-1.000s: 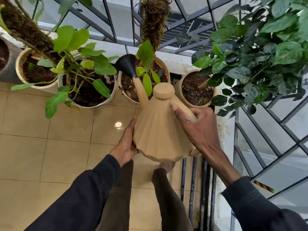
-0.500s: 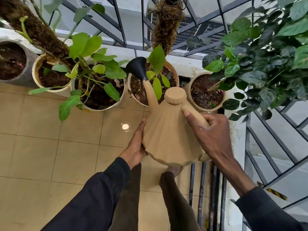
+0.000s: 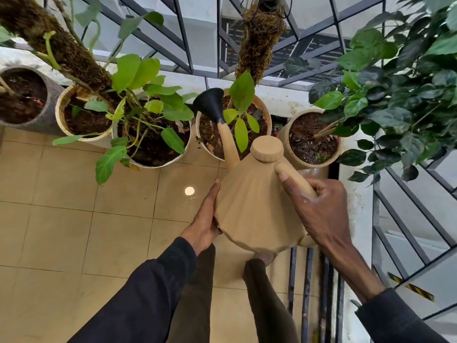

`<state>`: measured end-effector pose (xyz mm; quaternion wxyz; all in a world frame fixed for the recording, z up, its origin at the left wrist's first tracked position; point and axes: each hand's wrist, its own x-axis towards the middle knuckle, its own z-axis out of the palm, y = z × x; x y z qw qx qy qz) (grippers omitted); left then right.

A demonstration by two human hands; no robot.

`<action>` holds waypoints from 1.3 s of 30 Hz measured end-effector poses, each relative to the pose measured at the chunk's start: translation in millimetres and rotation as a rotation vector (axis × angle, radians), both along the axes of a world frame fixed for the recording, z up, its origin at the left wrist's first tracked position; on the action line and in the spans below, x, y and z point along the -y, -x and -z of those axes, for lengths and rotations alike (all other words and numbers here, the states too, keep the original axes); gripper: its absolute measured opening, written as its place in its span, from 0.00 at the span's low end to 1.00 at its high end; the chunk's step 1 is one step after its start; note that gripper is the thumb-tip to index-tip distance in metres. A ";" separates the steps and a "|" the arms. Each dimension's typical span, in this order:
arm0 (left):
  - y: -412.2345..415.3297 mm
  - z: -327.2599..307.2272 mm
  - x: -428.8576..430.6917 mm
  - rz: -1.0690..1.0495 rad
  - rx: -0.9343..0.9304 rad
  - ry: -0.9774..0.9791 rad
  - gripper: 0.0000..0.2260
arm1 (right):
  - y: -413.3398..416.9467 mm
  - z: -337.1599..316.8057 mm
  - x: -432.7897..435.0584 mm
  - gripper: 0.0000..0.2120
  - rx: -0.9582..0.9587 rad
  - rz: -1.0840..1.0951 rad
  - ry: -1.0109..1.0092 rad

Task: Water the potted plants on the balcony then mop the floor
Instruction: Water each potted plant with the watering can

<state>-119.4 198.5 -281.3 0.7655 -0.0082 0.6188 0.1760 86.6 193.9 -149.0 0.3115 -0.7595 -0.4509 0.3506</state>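
Note:
A tan faceted watering can (image 3: 257, 209) hangs in front of me, above the tiled floor. Its black spray head (image 3: 210, 105) points over the middle pot (image 3: 262, 107), which holds a small leafy plant. My right hand (image 3: 319, 206) grips the can's handle. My left hand (image 3: 204, 219) lies flat with straight fingers against the can's left side. A pot of dark wet soil (image 3: 290, 157) stands just behind the can at the right.
Several more pots line the ledge to the left, one white pot (image 3: 183, 154) with broad green leaves. A dark metal railing (image 3: 405, 226) runs along the right and back. A dense leafy bush (image 3: 405, 90) overhangs the right. Beige floor tiles (image 3: 74, 219) spread to the left.
The whole view has shifted slightly, so pots and can sit lower and further right in frame. Both hands keep the same hold on the can, spout still over the middle pot.

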 end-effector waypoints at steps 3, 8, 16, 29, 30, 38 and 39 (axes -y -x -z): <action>5.0 -2.8 -1.1 0.007 -0.010 -0.001 0.32 | 3.3 1.3 2.6 0.20 0.017 0.009 -0.007; 11.5 -8.6 -4.9 0.042 -0.001 -0.028 0.33 | 9.2 4.1 6.9 0.23 0.016 0.036 0.008; 15.2 -10.0 -13.0 0.042 -0.004 -0.032 0.31 | 14.3 6.1 4.2 0.23 0.035 0.050 0.022; 19.8 -5.9 -20.0 0.087 -0.015 -0.047 0.34 | 18.9 11.8 7.0 0.22 0.002 0.077 -0.025; 20.9 -5.0 -19.8 0.096 -0.016 -0.053 0.35 | 19.0 13.1 8.0 0.23 0.013 0.078 -0.030; 30.2 -12.8 -29.7 0.168 0.003 -0.128 0.29 | 26.8 17.9 23.6 0.21 0.000 0.161 -0.064; 30.7 -14.3 -29.7 0.176 0.005 -0.131 0.28 | 27.5 17.9 26.0 0.19 -0.004 0.162 -0.069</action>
